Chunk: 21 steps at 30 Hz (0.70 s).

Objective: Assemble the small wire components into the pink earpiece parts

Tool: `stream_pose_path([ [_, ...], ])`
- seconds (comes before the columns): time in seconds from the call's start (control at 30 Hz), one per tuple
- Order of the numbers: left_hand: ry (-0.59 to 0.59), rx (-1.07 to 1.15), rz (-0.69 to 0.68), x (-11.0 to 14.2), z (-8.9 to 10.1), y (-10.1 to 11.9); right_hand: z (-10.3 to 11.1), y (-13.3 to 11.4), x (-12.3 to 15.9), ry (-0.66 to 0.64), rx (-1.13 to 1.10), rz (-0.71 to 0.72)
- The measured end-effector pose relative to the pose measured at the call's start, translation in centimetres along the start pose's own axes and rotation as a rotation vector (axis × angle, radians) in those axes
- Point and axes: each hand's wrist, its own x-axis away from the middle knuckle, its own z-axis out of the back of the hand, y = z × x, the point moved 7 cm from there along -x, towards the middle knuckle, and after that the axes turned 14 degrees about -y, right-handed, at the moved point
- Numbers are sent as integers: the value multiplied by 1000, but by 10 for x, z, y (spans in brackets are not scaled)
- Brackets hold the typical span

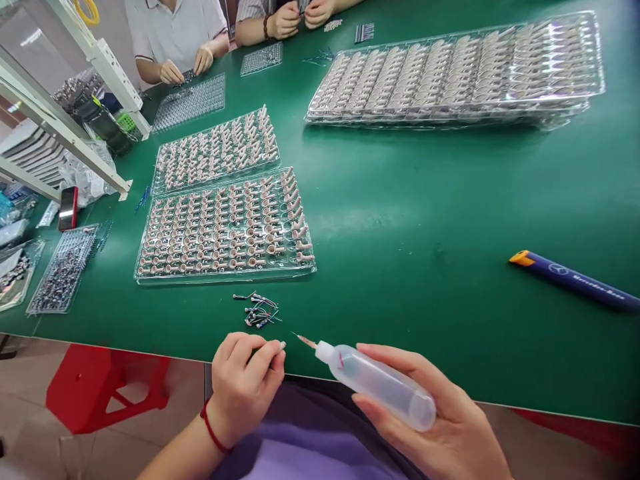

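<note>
A red cord bracelet [214, 432] circles the left wrist [224, 423], lower left; purple-and-dark clothing [300, 457] shows at bottom centre.

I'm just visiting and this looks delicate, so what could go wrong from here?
The needle tip of the squeeze bottle points toward the left fingers; a slip might prick them. The small pale piece barely shows between those fingers and could drop. The loose wired parts lie close by and might get scattered.
</note>
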Motion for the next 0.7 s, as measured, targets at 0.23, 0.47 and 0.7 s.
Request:
stream_pose_path([
  [0.23, -11, -127, -76, 4, -5, 5, -6, -2, 4, -73, 122, 175],
  [0.47, 7, -98, -51, 5, -7, 3, -6, -6, 1, -74, 188, 198],
  [0.7, 13, -89, -47, 5, -6, 3, -9, -5, 3, -92, 203, 209],
])
